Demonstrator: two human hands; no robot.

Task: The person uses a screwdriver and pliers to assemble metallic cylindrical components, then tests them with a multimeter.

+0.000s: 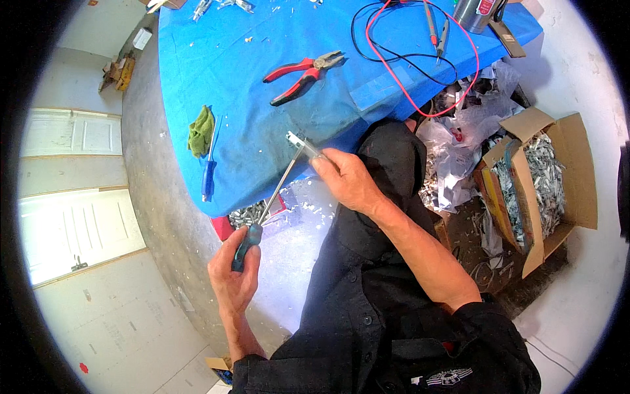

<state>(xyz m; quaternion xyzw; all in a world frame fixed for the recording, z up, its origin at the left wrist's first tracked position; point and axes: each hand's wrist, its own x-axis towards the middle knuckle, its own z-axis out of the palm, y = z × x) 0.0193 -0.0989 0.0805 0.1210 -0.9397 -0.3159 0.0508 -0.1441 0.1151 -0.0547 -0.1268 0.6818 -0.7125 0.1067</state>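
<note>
My left hand [235,269] is closed round the dark teal handle of a screwdriver [279,189]. Its long metal shaft slants up and to the right, and the tip meets a small pale grey-white piece [303,144]. That piece is pinched between the thumb and fingers of my right hand [346,178]; its exact kind is not clear. Both hands are over the near edge of the blue-covered table [230,65]. Beyond them on the cloth lie red-and-black combination pliers [306,77]. To the left rest a blue-handled screwdriver [209,177] and a crumpled green cloth [201,131].
Red and black test leads [441,39] loop over the far right of the table beside a metal cup [474,13]. A cardboard box [577,177] full of strips stands at the right, near plastic bags [453,157]. Below the table edge sits a red container [222,228] with metal bits.
</note>
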